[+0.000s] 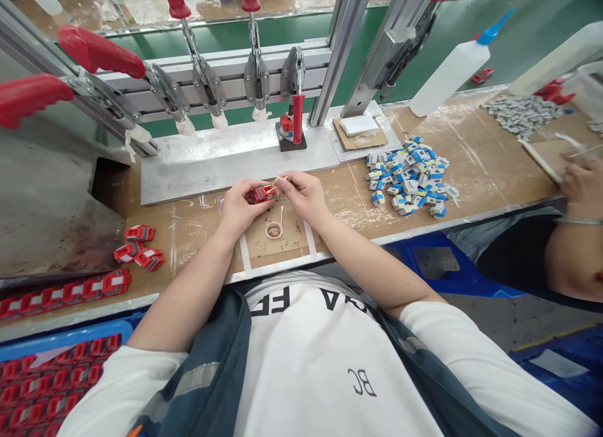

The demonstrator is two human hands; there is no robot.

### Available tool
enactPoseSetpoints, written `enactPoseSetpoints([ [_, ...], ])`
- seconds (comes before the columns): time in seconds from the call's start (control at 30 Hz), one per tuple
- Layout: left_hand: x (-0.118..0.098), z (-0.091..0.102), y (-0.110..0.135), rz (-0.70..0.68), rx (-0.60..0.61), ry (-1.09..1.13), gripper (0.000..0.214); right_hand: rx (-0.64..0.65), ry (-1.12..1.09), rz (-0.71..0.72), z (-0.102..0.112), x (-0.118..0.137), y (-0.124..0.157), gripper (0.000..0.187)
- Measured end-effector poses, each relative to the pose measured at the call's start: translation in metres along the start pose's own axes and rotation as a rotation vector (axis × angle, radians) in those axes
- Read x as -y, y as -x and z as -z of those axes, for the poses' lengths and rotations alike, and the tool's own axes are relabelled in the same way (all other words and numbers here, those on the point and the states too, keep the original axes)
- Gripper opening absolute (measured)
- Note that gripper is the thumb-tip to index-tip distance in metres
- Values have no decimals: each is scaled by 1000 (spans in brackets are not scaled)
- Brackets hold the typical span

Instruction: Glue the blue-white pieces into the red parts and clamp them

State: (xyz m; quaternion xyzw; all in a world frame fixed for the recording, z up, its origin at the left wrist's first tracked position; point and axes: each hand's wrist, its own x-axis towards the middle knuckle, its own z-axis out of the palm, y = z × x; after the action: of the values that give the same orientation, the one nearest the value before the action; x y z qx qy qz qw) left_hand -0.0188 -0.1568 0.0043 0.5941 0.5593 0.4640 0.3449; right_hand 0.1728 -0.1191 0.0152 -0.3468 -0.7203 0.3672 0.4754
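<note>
My left hand (239, 208) is closed around a small red and grey plastic part (264, 193) above the middle of the bench. Pinched in the fingers of my right hand (304, 197) is a thin pale stick (274, 184), its tip at the red part. Just below the hands sits a small round cup (274, 230) with brownish liquid in it. A cotton swab (281, 216) leans at the cup's rim. Cup and swab are on a stained cardboard sheet (292, 239) edged with white tape.
Toggle clamps with red handles (103, 53) hang over a metal plate (202, 167). A pile of blue and grey parts (409, 176) lies right; red parts (139, 248) lie left. A white bottle (450, 76) stands behind. Another person's hand (581, 186) works far right.
</note>
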Motion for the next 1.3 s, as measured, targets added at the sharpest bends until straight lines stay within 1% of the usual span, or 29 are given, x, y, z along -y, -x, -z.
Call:
enactPoseSetpoints([
  [0.17,2,0,0,-5,-14,5,43,-58,48,0,3,-2,-2,56],
  [0.33,1,0,1,-6,10,-10,43,-86,80,50,1,-3,-3,53],
  [0.4,1,0,1,-8,12,-23,43,-72,87,70,-2,-4,-3,53],
  [0.53,1,0,0,-14,6,-60,41,6,77,127,-3,-1,-2,50],
  [0.67,1,0,0,-16,-9,-23,41,-18,47,134,6,14,13,45],
  [0.7,2,1,0,-16,-14,-10,42,4,34,138,9,17,20,43],
  [0.77,3,2,0,-7,-22,15,43,99,10,159,12,21,37,38],
  [0.83,3,3,-1,11,-26,28,45,183,33,169,12,20,54,32],
  [0.93,0,4,-2,26,-47,11,48,238,188,154,9,13,69,29],
  [1.03,-4,4,-2,36,-63,-7,50,309,375,159,12,9,72,39],
  [1.1,-8,4,-2,52,-73,-11,52,330,466,180,23,10,72,54],
  [1.13,-10,4,-1,59,-80,-9,52,303,490,190,33,10,74,60],
  [1.17,-11,4,-1,64,-92,-3,53,246,501,191,45,9,76,60],
  [1.23,-12,5,0,65,-119,18,54,56,516,145,80,5,83,47],
  [1.27,-12,5,0,57,-134,24,53,-56,536,95,100,2,87,41],
  [1.3,-12,6,0,40,-149,23,52,-156,580,26,121,-1,92,40],
])
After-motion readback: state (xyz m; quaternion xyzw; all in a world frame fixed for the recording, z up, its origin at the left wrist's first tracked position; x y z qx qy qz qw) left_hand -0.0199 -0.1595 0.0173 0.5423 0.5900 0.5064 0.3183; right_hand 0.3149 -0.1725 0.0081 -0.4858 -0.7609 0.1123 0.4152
